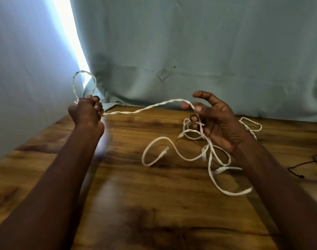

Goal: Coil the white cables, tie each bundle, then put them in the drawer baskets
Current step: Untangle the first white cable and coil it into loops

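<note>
White twisted cable (147,107) is stretching in a shallow arc above the wooden table (154,204), running between the person's two hands. At the cable's left end, the left hand (87,112) is curling into a tight fist around it, fingers and thumb wrapped over the cord, and a small loop (84,82) of the same cable is standing up out of the top of that fist, against the pale blue-green curtain (208,51) hanging behind the table. At the cable's right end, the right hand (215,120) is pinching the cord between thumb and a bent finger, while its index finger is pointing out straight and the remaining fingers are curling loosely inward (just which finger is meeting the thumb is hard to make out). Below that pinch the cable is dropping to the table and lying in a loose, uncoiled tangle (199,156) of several overlapping loops, spreading under and to both sides of the right wrist; one free end (164,152) is lying inside the leftmost loop of that tangle. Right of the tangle, near the table's edge, a thin dark cord (309,165) is lying on the wood. Both hands are holding well apart from each other, raised off the table. Nothing here is carrying any brand, label or writing that can be read.
</note>
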